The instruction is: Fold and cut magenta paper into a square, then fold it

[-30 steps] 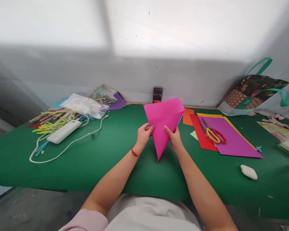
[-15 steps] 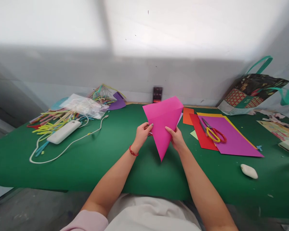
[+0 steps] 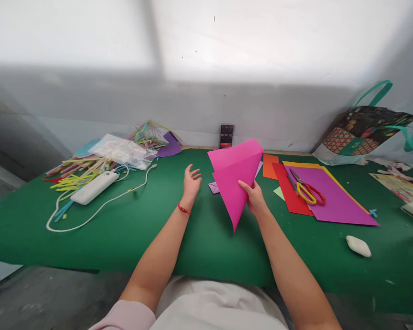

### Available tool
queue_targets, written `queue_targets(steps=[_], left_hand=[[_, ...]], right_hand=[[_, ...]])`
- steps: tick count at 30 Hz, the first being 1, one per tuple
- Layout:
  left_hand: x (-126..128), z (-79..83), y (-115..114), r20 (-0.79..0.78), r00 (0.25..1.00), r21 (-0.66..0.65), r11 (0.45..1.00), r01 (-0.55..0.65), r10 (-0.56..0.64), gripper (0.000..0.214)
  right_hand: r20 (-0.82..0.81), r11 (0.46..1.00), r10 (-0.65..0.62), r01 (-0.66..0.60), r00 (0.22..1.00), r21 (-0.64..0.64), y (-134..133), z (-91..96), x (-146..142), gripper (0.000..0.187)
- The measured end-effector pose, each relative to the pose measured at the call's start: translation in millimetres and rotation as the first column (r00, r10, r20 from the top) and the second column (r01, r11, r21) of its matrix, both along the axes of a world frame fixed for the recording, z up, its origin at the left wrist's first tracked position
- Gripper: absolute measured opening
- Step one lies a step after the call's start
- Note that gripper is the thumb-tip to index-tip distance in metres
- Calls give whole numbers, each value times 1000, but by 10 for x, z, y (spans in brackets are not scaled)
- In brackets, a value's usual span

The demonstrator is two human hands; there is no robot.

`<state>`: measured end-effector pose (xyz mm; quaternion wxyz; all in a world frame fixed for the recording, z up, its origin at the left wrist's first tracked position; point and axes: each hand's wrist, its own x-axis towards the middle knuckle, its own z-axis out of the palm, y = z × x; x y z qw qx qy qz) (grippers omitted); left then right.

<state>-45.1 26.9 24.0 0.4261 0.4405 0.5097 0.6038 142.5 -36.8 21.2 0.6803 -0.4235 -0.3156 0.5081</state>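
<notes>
My right hand (image 3: pixel 255 200) grips a folded pink paper (image 3: pixel 234 176), held up off the green table (image 3: pixel 131 224) with its point down. My left hand (image 3: pixel 191 181) hovers open just left of the paper, fingers spread, touching nothing. A small lilac paper piece (image 3: pixel 214 187) lies on the table behind the pink paper. A red bead bracelet sits on my left wrist.
Yellow-handled scissors (image 3: pixel 305 189) lie on a stack of coloured sheets (image 3: pixel 333 201) to the right. A white power bank (image 3: pixel 93 187) with cable, straws and a plastic bag lie at the left. A white oval object (image 3: pixel 358 245) and a patterned bag (image 3: pixel 361 130) are at the right.
My left hand has let go of the pink paper and moved left, opening. The right hand now holds the paper alone, slightly to the right.
</notes>
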Motion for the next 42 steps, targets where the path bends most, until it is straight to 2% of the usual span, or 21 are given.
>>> queue_targets(steps=[1,4,7,10,12,20,26,30,35,42], left_hand=[[45,-17,-13,-44,998,17,999,45,-45,39],[174,-32,-91,-62,952,1,953,302,-301,17],[252,3,-196,17,869,-11,869,495,-495,34],[279,51,-277,34,824,7,825,565,-565,38],[283,67,-303,38,820,14,821,571,-571,40],[287,45,-296,44,870,-13,870,493,-492,33],[281,59,-303,34,869,-9,869,495,-494,32],[281,63,-301,18,871,-13,870,492,-492,32],[287,41,-287,25,872,-15,872,490,-489,32],[294,52,-295,30,878,-19,877,479,-479,30]], right_hand=[[-5,1000,-10,10,1000,1,2,-1,1,46],[-19,999,-52,52,998,1,10,-2,3,46],[-22,997,-75,75,997,5,20,-7,-4,46],[0,997,-72,72,997,31,24,-16,-25,46],[19,996,-69,68,997,50,23,-23,-44,46],[44,999,-39,38,998,32,-2,-17,-86,47],[53,1000,-19,18,998,22,-14,8,-93,47],[70,998,-51,48,996,44,2,-1,-58,50],[79,1000,3,-1,997,-26,15,-28,12,59],[68,999,-15,18,998,-37,6,-11,11,53]])
